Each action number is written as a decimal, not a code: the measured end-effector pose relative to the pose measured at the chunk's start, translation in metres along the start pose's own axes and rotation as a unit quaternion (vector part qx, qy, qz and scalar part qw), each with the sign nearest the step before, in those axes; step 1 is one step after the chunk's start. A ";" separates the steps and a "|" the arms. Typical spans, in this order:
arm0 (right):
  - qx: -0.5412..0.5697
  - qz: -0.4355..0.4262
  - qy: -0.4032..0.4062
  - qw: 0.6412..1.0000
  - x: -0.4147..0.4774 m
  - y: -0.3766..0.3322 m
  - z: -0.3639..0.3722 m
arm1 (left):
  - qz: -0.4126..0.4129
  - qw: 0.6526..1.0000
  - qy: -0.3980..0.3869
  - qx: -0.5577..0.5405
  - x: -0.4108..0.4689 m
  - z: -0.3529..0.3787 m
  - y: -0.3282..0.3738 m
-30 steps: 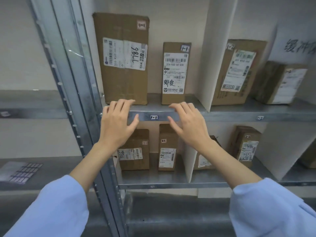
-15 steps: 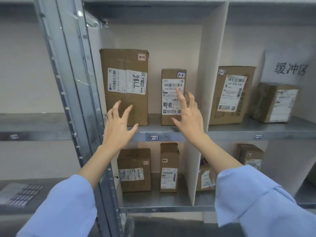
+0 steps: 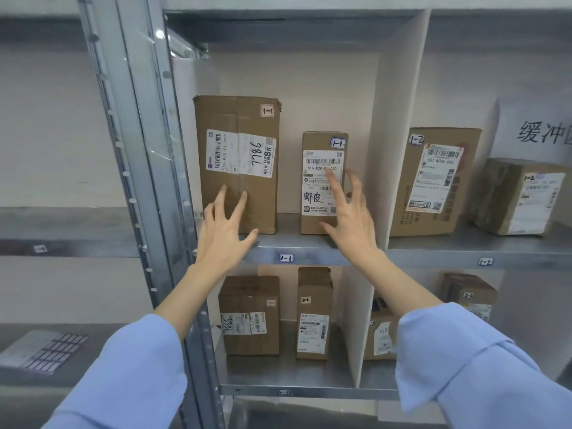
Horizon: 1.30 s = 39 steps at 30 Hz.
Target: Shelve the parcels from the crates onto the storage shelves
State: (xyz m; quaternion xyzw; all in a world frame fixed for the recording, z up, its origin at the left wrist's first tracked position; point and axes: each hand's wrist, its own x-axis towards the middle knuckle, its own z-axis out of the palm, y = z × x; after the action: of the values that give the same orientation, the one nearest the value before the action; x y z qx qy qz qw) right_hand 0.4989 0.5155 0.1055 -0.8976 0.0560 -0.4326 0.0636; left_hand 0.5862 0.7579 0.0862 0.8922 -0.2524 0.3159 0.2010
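- Raised since the earlier frame, the left hand (image 3: 224, 233) is now seen with its fingertips over the lower front of the tall parcel (image 3: 238, 162). The right hand (image 3: 349, 230) is kept before the narrow parcel (image 3: 322, 181).
- Nearest, light blue sleeves (image 3: 123, 376) are seen at the bottom.
- Both hands are spread and released, with nothing held. Whether the parcels are touched cannot be told.
- Both parcels are stood upright, apart from each other, in the compartment tagged 1-1 on the upper shelf (image 3: 309, 252).
- Below, further parcels (image 3: 249, 317) are stood on the lower shelf.
- Beyond a white divider (image 3: 399, 134), two more boxes (image 3: 433, 181) are stood to the right.
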 end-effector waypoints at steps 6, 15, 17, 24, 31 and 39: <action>-0.004 -0.003 -0.008 1.000 0.002 0.005 0.003 | -0.010 1.000 0.004 -0.014 0.001 0.006 0.010; -0.033 0.002 -0.041 0.999 0.001 0.018 0.001 | -0.055 0.997 0.034 -0.043 -0.001 0.009 0.004; -0.033 0.003 -0.050 0.998 0.001 0.019 0.002 | -0.071 0.995 0.037 -0.059 -0.001 0.010 0.001; -0.019 -0.007 -0.067 0.998 0.002 0.023 0.006 | -0.109 0.990 0.029 -0.088 -0.005 0.006 0.004; -0.005 -0.018 -0.076 0.997 0.004 0.027 0.002 | -0.123 0.990 0.009 -0.060 -0.005 0.002 0.007; 0.029 -0.021 -0.052 0.998 -0.001 0.027 -0.002 | -0.090 0.995 0.010 -0.047 -0.026 -0.003 0.011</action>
State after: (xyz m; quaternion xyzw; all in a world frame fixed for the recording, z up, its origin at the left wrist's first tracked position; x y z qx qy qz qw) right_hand 0.4953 0.4892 0.1019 -0.9177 0.0210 -0.3879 0.0834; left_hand 0.5612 0.7585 0.0733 0.8977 -0.1833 0.2930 0.2733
